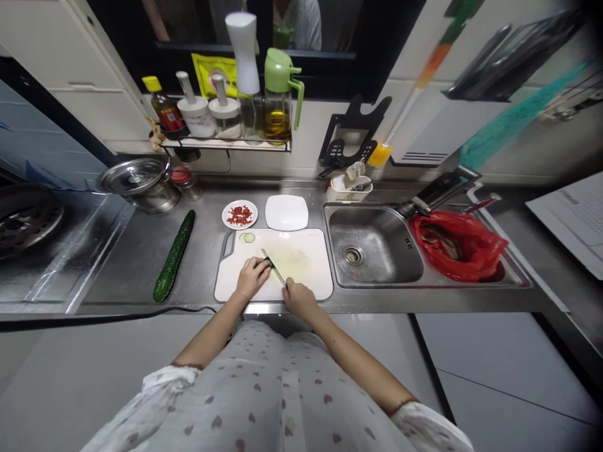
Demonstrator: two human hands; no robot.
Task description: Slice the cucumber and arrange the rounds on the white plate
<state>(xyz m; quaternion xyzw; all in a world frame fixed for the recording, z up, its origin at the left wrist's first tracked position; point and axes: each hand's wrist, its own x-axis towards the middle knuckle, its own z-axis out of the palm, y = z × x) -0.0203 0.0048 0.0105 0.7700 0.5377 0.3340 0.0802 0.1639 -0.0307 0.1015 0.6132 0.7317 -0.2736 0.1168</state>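
On the white cutting board (306, 285), my left hand (253, 276) holds down a short dark-green piece of cucumber (270, 263), mostly covered by the fingers. My right hand (300, 297) is closed around the handle of a knife (277, 270); its blade points away to the upper left and lies right beside the piece and my left fingertips. Two or so pale cucumber slices (249, 237) rest near the board's upper left corner. A whole cucumber (174, 256) lies on the steel counter, left of the board.
Behind the board stand a plate of chopped red bits (240, 215) and a white dish (286, 212). To the right are the sink (377, 251) and a red plastic bag (459, 248). A lidded pot (141, 182) stands at back left, beneath a condiment shelf (226, 145).
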